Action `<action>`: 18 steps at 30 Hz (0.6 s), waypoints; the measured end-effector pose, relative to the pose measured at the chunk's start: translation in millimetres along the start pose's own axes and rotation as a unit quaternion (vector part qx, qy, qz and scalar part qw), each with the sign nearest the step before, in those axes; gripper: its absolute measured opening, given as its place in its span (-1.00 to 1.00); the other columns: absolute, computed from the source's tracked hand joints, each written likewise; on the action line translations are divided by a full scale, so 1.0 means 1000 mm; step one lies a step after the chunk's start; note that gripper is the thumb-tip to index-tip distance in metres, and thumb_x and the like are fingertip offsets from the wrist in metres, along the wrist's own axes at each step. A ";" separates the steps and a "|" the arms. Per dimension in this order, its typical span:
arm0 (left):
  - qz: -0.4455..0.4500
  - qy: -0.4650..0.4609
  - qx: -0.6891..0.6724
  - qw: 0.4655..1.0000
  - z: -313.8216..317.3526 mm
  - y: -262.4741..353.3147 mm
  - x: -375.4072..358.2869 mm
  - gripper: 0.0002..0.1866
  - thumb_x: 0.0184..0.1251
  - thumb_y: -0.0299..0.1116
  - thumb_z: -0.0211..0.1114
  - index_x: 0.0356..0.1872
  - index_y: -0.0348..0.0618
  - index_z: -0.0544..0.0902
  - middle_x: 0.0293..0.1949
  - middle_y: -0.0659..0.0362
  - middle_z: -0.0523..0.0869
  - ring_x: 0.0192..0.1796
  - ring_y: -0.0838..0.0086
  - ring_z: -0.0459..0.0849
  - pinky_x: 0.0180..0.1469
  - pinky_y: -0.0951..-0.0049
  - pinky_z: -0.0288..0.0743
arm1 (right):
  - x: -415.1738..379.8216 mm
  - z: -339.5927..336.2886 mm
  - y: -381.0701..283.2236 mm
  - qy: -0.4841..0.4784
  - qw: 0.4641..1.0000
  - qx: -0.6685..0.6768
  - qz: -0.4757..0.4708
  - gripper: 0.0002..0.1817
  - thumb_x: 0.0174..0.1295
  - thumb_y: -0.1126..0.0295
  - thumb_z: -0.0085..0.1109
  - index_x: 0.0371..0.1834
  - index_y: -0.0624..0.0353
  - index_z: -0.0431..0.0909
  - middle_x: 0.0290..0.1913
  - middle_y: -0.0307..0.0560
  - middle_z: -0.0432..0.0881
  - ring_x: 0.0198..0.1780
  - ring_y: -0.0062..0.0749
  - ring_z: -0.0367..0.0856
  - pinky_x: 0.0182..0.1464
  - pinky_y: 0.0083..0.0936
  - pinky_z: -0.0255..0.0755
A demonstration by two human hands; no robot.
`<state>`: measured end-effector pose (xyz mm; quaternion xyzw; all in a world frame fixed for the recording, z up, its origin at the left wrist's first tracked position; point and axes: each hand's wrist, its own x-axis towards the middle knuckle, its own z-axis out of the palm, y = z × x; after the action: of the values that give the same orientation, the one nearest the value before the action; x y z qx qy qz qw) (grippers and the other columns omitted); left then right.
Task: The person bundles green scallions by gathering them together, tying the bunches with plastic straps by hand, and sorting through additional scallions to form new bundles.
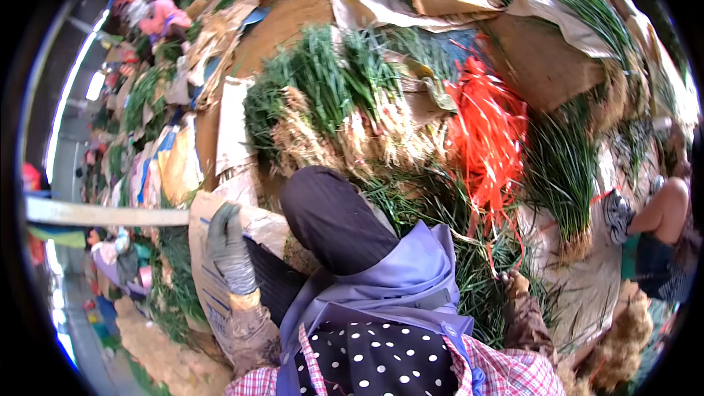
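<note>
My left hand (232, 249), in a grey glove, lies beside my knee over a printed sack (202, 268). Its fingers are extended and hold nothing visible. At the right, my bare right hand (515, 284) is closed on a thin red strip (521, 246) that loops up toward a large pile of red strips (484, 128). Loose green stalks (480, 264) lie beside and beneath this hand. In front of my knees stand bundles of green onions (352, 114), with pale roots toward me. Another bundle (561, 169) lies right of the red pile.
A white bar (110, 213) juts in from the left. A person's bent leg and shoe (618, 216) are at the far right. Brown root clumps (623, 337) lie at the lower right. Sacks (543, 55) and more greens spread behind, and people sit at the far left.
</note>
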<state>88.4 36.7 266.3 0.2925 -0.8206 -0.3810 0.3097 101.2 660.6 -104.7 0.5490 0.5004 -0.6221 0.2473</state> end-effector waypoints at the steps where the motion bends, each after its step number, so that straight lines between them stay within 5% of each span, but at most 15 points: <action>1: -0.006 -0.004 -0.071 0.997 0.011 0.009 -0.003 -0.81 0.31 -0.45 0.20 -0.13 -0.32 0.62 -0.16 0.14 0.68 -0.08 0.45 0.61 0.08 0.51 0.43 | -0.031 0.024 -0.011 -0.003 0.999 0.045 -0.002 -0.90 0.23 0.43 0.05 -0.31 0.21 0.52 -0.47 -0.18 0.62 -0.62 -0.62 0.54 -0.70 -0.75 0.23; 3: 0.014 -0.072 -0.044 0.996 0.028 0.042 -0.016 -0.80 0.31 -0.43 0.21 -0.11 -0.28 0.62 -0.15 0.14 0.68 -0.08 0.44 0.62 0.07 0.47 0.46 | -0.057 0.072 -0.026 -0.054 0.991 0.052 -0.110 -0.88 0.24 0.40 0.10 -0.25 0.21 0.52 -0.45 -0.20 0.62 -0.61 -0.60 0.53 -0.68 -0.74 0.25; 5: 0.176 -0.178 0.027 0.968 0.044 0.063 -0.029 -0.77 0.29 -0.38 0.24 -0.09 -0.28 0.62 -0.13 0.14 0.68 -0.07 0.46 0.63 0.05 0.47 0.48 | -0.117 0.154 -0.059 -0.105 0.975 0.061 -0.185 -0.85 0.25 0.36 0.16 -0.21 0.19 0.53 -0.46 -0.22 0.61 -0.61 -0.60 0.52 -0.66 -0.73 0.26; 9: -0.066 -0.421 -0.278 0.861 0.078 0.067 -0.052 -0.58 0.36 -0.28 0.19 0.15 -0.31 0.45 -0.08 0.11 0.66 -0.05 0.43 0.64 0.12 0.47 0.44 | -0.255 0.290 -0.100 -0.333 0.893 0.029 -0.302 -0.87 0.27 0.42 0.16 -0.18 0.21 0.57 -0.45 -0.22 0.59 -0.57 -0.64 0.48 -0.58 -0.72 0.32; 12: -0.014 -0.443 -0.276 0.853 0.092 0.028 -0.052 -0.52 0.46 -0.16 0.03 0.23 -0.28 0.35 0.09 0.04 0.55 0.10 0.39 0.55 0.19 0.45 0.41 | -0.359 0.338 -0.090 -0.486 0.778 -0.152 -0.368 -0.86 0.29 0.46 0.10 -0.18 0.27 0.58 -0.50 -0.26 0.57 -0.54 -0.66 0.44 -0.48 -0.66 0.35; 14: -0.161 -0.455 -0.482 0.731 0.070 0.031 -0.050 -0.48 0.46 -0.08 -0.01 0.24 -0.27 0.32 0.05 0.06 0.56 0.10 0.39 0.54 0.21 0.47 0.37 | -0.395 0.353 -0.077 -0.584 0.631 -0.297 -0.416 -0.85 0.27 0.48 0.12 -0.14 0.26 0.58 -0.49 -0.26 0.57 -0.50 -0.66 0.46 -0.42 -0.65 0.38; 15: -0.263 -0.457 -0.594 0.607 0.059 0.043 -0.040 -0.48 0.46 -0.08 0.00 0.25 -0.27 0.31 0.02 0.08 0.58 0.10 0.39 0.55 0.22 0.48 0.36 | -0.409 0.360 -0.071 -0.594 0.541 -0.377 -0.460 -0.84 0.26 0.50 0.12 -0.12 0.26 0.58 -0.49 -0.26 0.57 -0.48 -0.67 0.47 -0.40 -0.64 0.39; 16: -0.243 -0.451 -0.583 0.631 0.046 0.039 -0.031 -0.50 0.43 -0.14 0.06 0.23 -0.29 0.34 -0.04 0.09 0.62 0.03 0.40 0.60 0.16 0.45 0.42 | -0.413 0.368 -0.058 -0.596 0.511 -0.360 -0.504 -0.81 0.24 0.54 0.12 -0.08 0.25 0.58 -0.49 -0.28 0.58 -0.47 -0.69 0.48 -0.39 -0.68 0.39; 18: -0.232 -0.359 -0.630 0.649 0.017 0.019 -0.018 -0.62 0.41 -0.28 0.10 0.12 -0.33 0.43 -0.16 0.09 0.66 -0.09 0.35 0.66 0.08 0.36 0.50 | -0.414 0.377 -0.049 -0.579 0.561 -0.420 -0.416 -0.81 0.24 0.56 0.11 -0.09 0.25 0.58 -0.49 -0.28 0.58 -0.49 -0.70 0.47 -0.42 -0.69 0.38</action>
<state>82.9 67.2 267.8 0.0485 -0.3356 -0.9408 0.0023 9.2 242.0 258.8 -0.3645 0.6275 -0.5598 0.4001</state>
